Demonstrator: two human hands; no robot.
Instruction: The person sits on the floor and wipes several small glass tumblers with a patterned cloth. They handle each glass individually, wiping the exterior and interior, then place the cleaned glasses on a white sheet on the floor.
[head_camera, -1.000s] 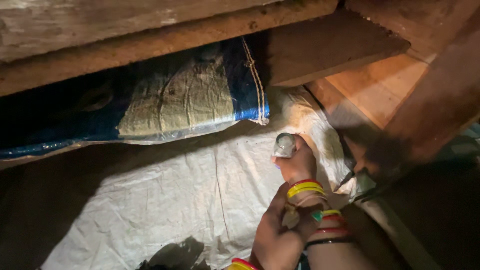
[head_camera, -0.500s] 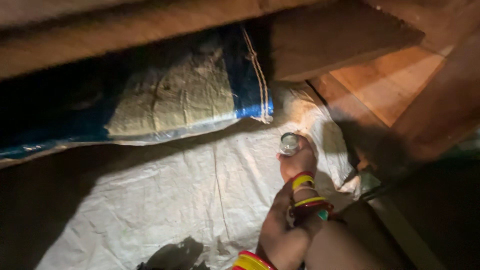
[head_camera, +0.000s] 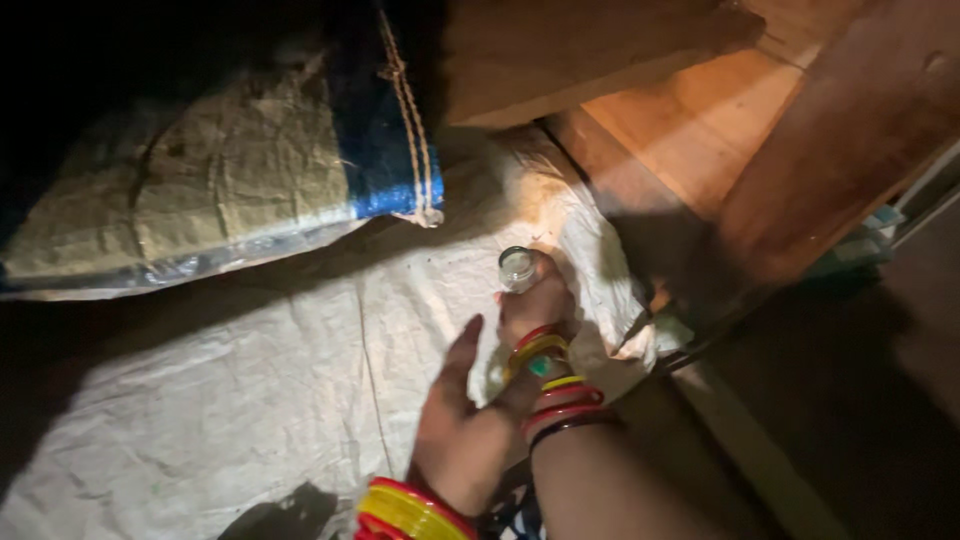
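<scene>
Glass catches the light where a small clear bottle (head_camera: 517, 268) sits gripped in the person's right hand (head_camera: 536, 305), fingers curled tight around its body, its round mouth turned up toward the camera. It is held just above a white woven plastic sheet (head_camera: 250, 390) spread over the floor, near the sheet's rumpled far edge. The left hand (head_camera: 462, 430) hovers just beside the right wrist, palm down and fingers loosely spread, holding nothing. Red and yellow bangles (head_camera: 550, 385) ring the right wrist. Behind the bottle lies a stuffed sack (head_camera: 200, 190), tan with a blue stitched end, under dark wooden planks (head_camera: 560, 60). Judged from this dim corner, the bottle is best kept upright with a firm grip, the free hand ready to steady it, and any setting-down done on a flat part of the sheet, away from its folds.
</scene>
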